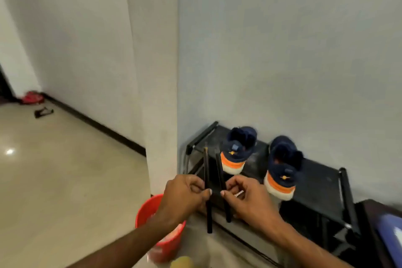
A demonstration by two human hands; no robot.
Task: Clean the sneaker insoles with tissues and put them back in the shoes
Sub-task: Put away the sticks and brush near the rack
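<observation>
We hold one dark insole in each hand, both turned edge-on to us and standing nearly upright in front of the shoe rack's left front corner. The left hand pinches the left insole between thumb and curled fingers at about its middle, and the right hand pinches the right insole the same way. The two insoles stand just beside each other without touching. They look thin, light and bendy, so we judge that a pinch at mid-length lets the ends flop; for feeding one into a shoe, a hold nearer the heel end should steer the toe better. Both shoes sit heel toward us on the rack's top shelf: the left sneaker near the left end, the right sneaker about the middle with its heel at the front edge. Their openings face up and nothing stands above them, so there is room to come in from above. A wall corner closes in on the rack's left, and a red bucket sits on the floor under our left wrist. We cannot make out any tissues.
</observation>
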